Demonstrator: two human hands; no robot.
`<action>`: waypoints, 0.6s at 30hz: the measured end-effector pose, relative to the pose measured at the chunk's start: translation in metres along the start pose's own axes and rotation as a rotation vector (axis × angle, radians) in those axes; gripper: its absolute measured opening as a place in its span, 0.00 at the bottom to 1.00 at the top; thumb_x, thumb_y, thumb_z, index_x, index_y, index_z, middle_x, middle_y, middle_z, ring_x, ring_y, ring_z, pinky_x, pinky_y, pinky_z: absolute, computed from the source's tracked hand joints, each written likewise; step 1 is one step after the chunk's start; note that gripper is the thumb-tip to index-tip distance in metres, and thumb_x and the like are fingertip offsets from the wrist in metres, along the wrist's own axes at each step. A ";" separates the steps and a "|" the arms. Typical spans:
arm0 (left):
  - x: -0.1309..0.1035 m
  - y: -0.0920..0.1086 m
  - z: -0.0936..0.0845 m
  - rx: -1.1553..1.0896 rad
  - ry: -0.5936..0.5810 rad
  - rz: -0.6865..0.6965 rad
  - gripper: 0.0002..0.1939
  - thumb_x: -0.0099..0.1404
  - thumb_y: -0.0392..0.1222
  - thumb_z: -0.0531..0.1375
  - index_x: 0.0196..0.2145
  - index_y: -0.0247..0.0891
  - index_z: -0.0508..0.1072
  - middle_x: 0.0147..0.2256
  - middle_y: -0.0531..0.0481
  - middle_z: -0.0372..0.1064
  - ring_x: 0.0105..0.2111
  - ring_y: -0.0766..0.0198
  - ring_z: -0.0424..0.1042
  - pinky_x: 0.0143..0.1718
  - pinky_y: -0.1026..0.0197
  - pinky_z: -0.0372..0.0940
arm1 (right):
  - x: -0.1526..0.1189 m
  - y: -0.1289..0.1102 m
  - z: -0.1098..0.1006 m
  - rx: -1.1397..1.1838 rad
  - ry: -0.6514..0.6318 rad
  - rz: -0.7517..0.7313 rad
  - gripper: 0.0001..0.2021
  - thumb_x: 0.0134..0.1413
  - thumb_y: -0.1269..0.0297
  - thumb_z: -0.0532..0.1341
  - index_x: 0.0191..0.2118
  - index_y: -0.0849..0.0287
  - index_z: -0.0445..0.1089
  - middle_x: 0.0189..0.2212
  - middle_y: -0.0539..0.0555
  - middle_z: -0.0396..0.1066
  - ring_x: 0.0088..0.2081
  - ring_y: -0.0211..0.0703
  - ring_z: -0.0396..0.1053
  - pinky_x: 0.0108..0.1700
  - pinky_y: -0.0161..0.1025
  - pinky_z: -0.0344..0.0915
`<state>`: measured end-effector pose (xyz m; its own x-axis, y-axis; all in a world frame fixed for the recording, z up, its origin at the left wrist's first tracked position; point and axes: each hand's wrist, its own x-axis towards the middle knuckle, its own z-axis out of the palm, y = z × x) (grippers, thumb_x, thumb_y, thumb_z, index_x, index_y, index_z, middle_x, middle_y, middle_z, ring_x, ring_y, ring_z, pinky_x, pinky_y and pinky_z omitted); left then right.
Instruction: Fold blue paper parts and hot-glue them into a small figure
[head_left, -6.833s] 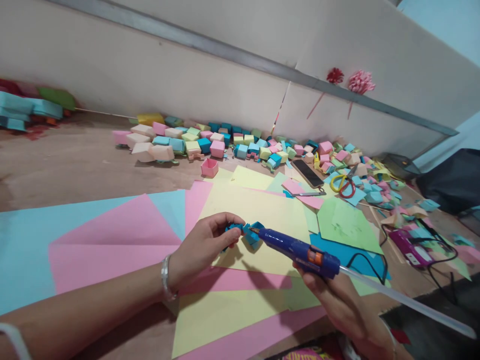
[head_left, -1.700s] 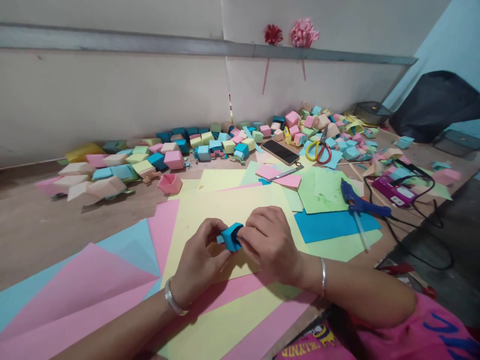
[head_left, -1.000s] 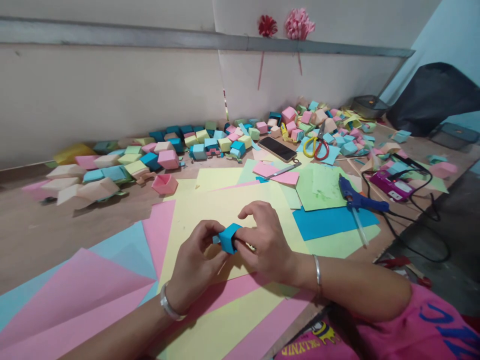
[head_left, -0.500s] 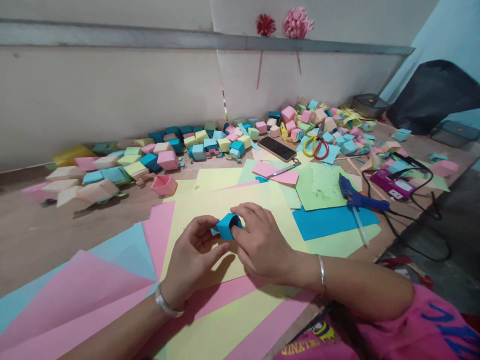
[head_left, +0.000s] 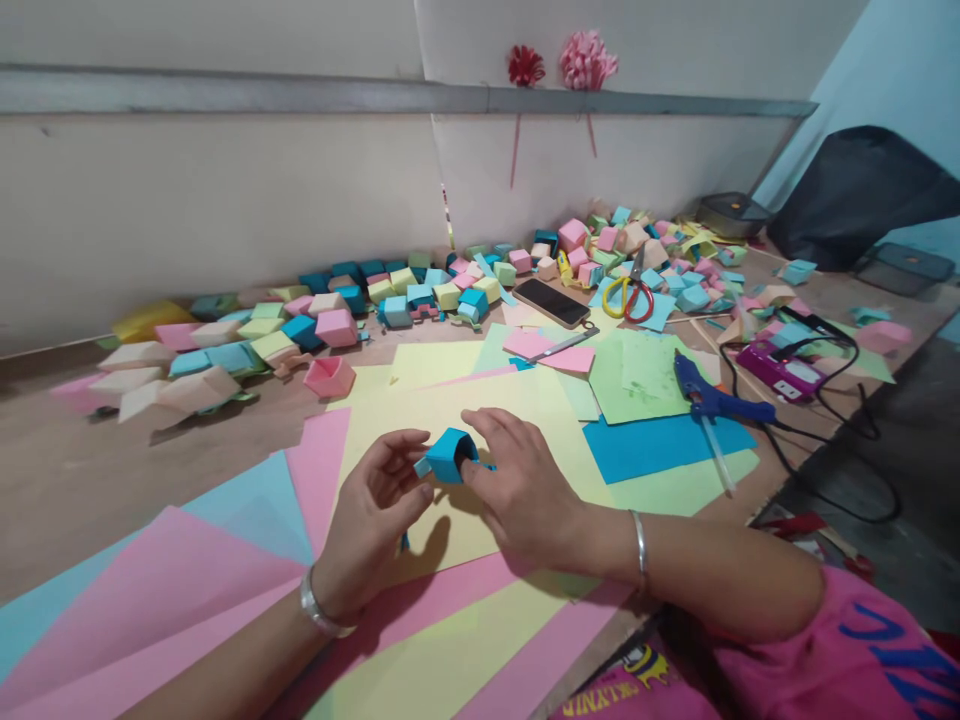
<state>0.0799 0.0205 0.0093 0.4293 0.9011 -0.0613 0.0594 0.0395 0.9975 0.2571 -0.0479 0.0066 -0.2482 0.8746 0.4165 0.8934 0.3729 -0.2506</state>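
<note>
Both my hands hold a small blue folded paper box [head_left: 448,456] above the yellow paper sheet [head_left: 465,400]. My left hand [head_left: 371,520] pinches its left side with thumb and fingers. My right hand [head_left: 521,490] has fingertips tucked into the box's open right end. The blue glue gun [head_left: 709,400] lies to the right on a blue paper sheet [head_left: 660,445], apart from both hands.
Large pink and light blue sheets [head_left: 187,560] lie at the left. Several small coloured paper boxes [head_left: 337,300] line the wall. A phone [head_left: 555,300], scissors [head_left: 628,295], a purple device [head_left: 780,365] with black cables and a dark bag [head_left: 862,200] sit at the right.
The glue gun, held in my right hand earlier, now lies on the table. Both hands have closed the blue paper into a box and turned it; my right fingers went into its open end.
</note>
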 end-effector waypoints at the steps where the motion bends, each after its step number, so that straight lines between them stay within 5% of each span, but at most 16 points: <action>1: 0.000 0.000 0.000 -0.008 -0.004 -0.006 0.20 0.56 0.38 0.65 0.46 0.42 0.66 0.43 0.49 0.67 0.45 0.61 0.68 0.43 0.64 0.66 | 0.000 0.001 0.000 0.000 0.006 -0.004 0.18 0.50 0.73 0.56 0.48 0.63 0.68 0.62 0.69 0.52 0.62 0.63 0.48 0.54 0.58 0.58; 11: -0.001 -0.001 0.003 -0.118 -0.025 -0.076 0.21 0.53 0.32 0.62 0.45 0.40 0.66 0.40 0.49 0.69 0.43 0.60 0.68 0.41 0.63 0.65 | 0.000 0.002 0.001 0.023 0.041 -0.027 0.17 0.47 0.73 0.59 0.46 0.64 0.70 0.62 0.68 0.52 0.62 0.63 0.50 0.54 0.58 0.58; 18: -0.003 0.006 0.006 -0.329 -0.089 -0.198 0.20 0.50 0.33 0.63 0.43 0.40 0.71 0.38 0.50 0.71 0.40 0.62 0.70 0.39 0.65 0.65 | 0.005 0.005 0.006 0.048 0.283 -0.017 0.08 0.58 0.69 0.57 0.33 0.61 0.74 0.56 0.64 0.64 0.57 0.55 0.58 0.51 0.52 0.63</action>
<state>0.0842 0.0152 0.0157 0.5161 0.8215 -0.2424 -0.1371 0.3586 0.9234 0.2585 -0.0397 0.0025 -0.1425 0.7491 0.6469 0.8694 0.4071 -0.2800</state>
